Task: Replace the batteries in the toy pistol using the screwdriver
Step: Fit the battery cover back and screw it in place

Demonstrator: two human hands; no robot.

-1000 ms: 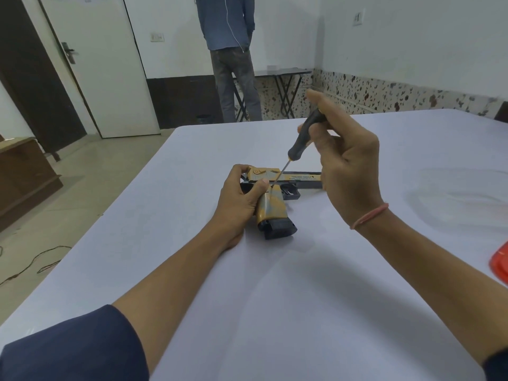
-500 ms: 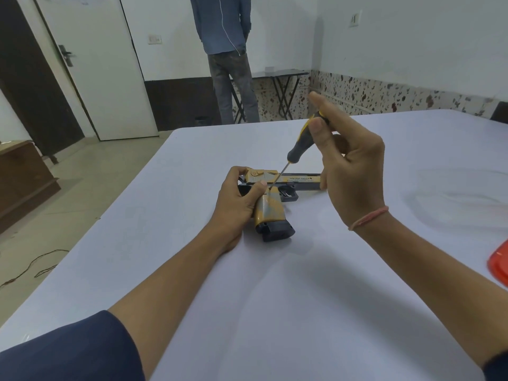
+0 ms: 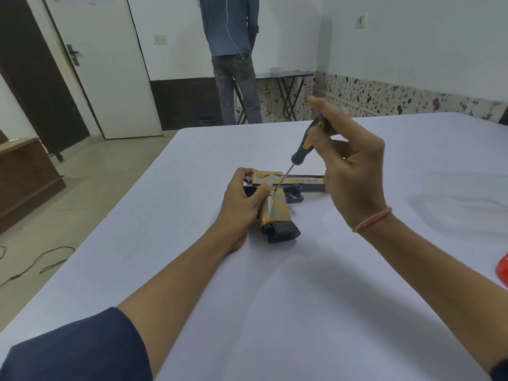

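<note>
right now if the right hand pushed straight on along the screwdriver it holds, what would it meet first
The toy pistol: the screwdriver in the right hand slants down to the top of its grip, close beside the thumb of the left hand. Whether the tip touches is unclear.

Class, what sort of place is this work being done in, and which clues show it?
Probably a plain workroom or office: a large white table, a white door, a folding table by the wall.

Bare counter [image 3: 302, 298] spreads across the lower centre and upper right of the frame. The centre is blocked — toy pistol [image 3: 275, 213], left hand [image 3: 242, 199] on its grip, right hand [image 3: 354, 174] holding the slanted screwdriver [image 3: 309, 138] above. A red object [image 3: 503, 266] sits at the right edge.
</note>
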